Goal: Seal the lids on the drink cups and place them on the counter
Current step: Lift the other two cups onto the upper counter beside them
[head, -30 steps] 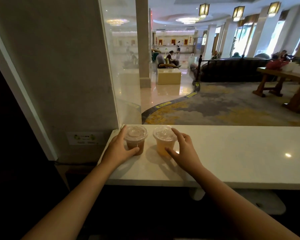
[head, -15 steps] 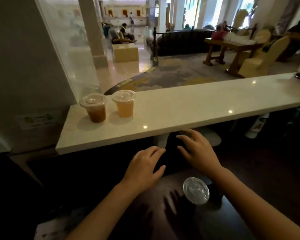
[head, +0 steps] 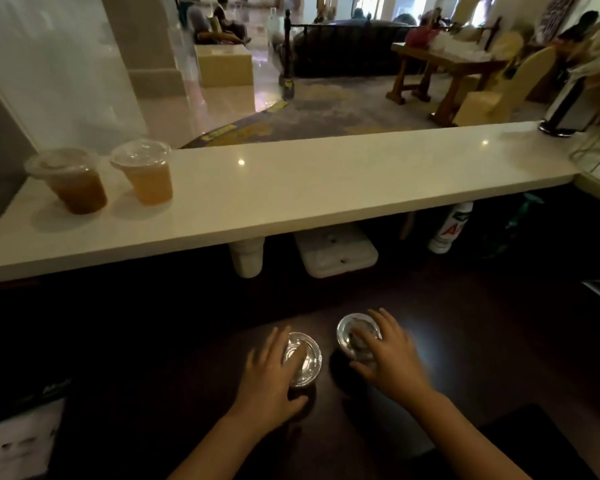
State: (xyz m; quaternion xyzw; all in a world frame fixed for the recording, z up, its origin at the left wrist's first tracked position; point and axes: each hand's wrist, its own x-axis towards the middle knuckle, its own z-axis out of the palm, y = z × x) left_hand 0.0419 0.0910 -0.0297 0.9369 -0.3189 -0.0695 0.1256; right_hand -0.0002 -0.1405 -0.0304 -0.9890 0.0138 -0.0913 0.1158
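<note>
While your left hand (head: 269,375) and right hand (head: 388,355) rest spread-fingered on two lidded cups (head: 303,358) below the counter (head: 291,199), press evenly around each rim.

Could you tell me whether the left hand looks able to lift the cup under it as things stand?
Probably yes: the left hand already rests on the lidded cup, and nothing crowds its side.

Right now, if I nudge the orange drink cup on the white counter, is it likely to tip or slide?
The orange drink cup narrows toward its base and looks nearly full, so a high push could tip it. The white counter looks glossy, so a low nudge would probably slide it. Its lid appears on, which should limit spills.
</note>
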